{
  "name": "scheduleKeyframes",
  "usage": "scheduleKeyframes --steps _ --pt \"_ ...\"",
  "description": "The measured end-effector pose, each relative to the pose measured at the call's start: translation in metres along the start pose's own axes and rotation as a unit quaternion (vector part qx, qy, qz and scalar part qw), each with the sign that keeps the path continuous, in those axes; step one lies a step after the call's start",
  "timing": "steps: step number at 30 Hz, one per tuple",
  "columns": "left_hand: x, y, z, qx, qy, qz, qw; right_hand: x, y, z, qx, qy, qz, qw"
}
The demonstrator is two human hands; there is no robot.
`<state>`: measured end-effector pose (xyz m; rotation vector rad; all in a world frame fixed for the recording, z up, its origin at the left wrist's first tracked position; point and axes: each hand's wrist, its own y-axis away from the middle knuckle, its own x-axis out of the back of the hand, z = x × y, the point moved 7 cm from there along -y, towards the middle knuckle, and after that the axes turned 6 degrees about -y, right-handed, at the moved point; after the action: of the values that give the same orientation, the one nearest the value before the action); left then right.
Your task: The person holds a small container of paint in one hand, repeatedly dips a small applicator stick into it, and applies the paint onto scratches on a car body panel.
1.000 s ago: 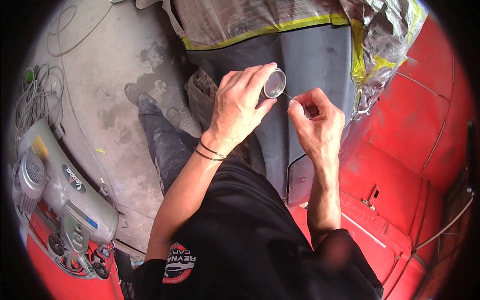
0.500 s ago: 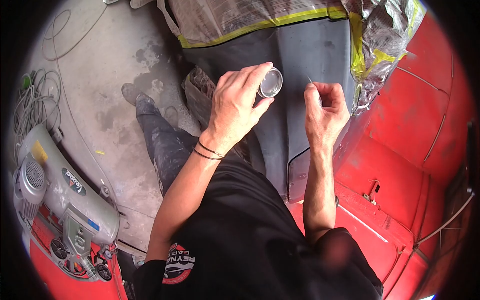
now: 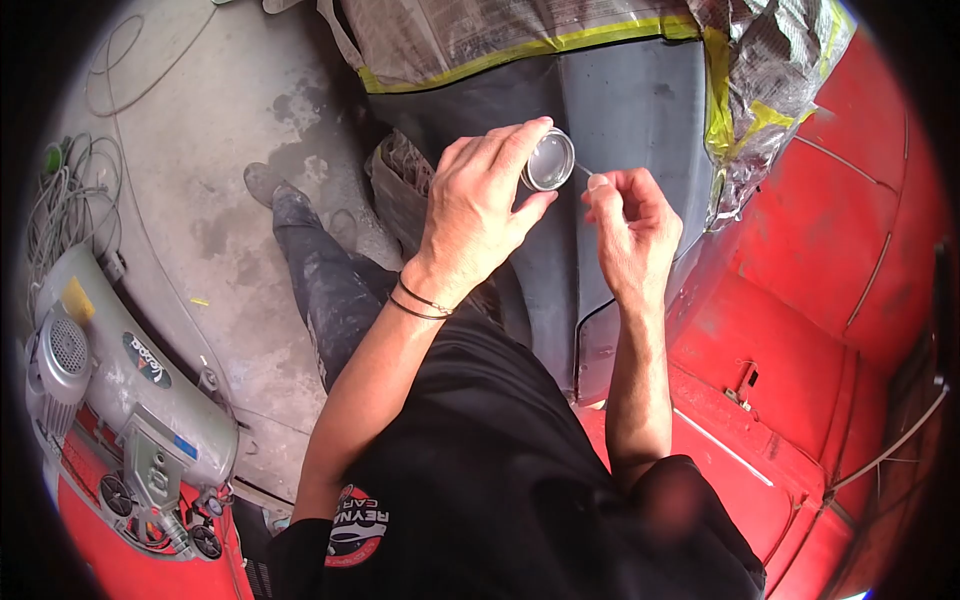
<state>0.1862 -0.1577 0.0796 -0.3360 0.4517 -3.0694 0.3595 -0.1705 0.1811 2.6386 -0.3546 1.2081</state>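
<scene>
A small round metal tin [image 3: 549,161] with grey contents is gripped between the fingers and thumb of my left hand [image 3: 475,205], its open top facing me. Just right of it, my right hand [image 3: 635,225] pinches a thin stick [image 3: 583,170], whose far end is at the tin's rim. Whether that end touches the tin I cannot tell. Both hands are above a dark grey car body panel [image 3: 630,110].
Masking paper [image 3: 500,30] edged with yellow tape and crumpled plastic [image 3: 770,80] border the panel. Red bodywork [image 3: 820,240] lies right. A grey compressor [image 3: 170,380] and coiled cable [image 3: 75,200] are at left on the concrete floor [image 3: 220,160].
The stick was near the tin, moved away to the right with my right hand, and is now back at the rim. My left hand has kept hold of the tin, nearly still.
</scene>
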Motion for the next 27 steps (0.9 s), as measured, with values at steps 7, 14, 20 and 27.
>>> scheduleKeyframes --steps 7,14,20,27 --pt "0.001 0.002 -0.002 -0.001 -0.001 -0.003 1.000 0.000 -0.015 0.012 -0.009 0.008 0.081 0.997" --pt "-0.003 -0.001 -0.002 -0.005 0.006 -0.001 1.000 -0.005 -0.014 0.009 -0.013 -0.021 0.075 0.997" --pt "-0.002 0.000 -0.007 -0.006 0.018 -0.008 1.000 -0.027 0.019 -0.020 -0.103 -0.137 -0.283 0.944" --pt "0.007 0.004 -0.013 0.015 0.002 0.003 1.000 0.027 -0.011 -0.009 0.097 -0.083 0.060 0.990"
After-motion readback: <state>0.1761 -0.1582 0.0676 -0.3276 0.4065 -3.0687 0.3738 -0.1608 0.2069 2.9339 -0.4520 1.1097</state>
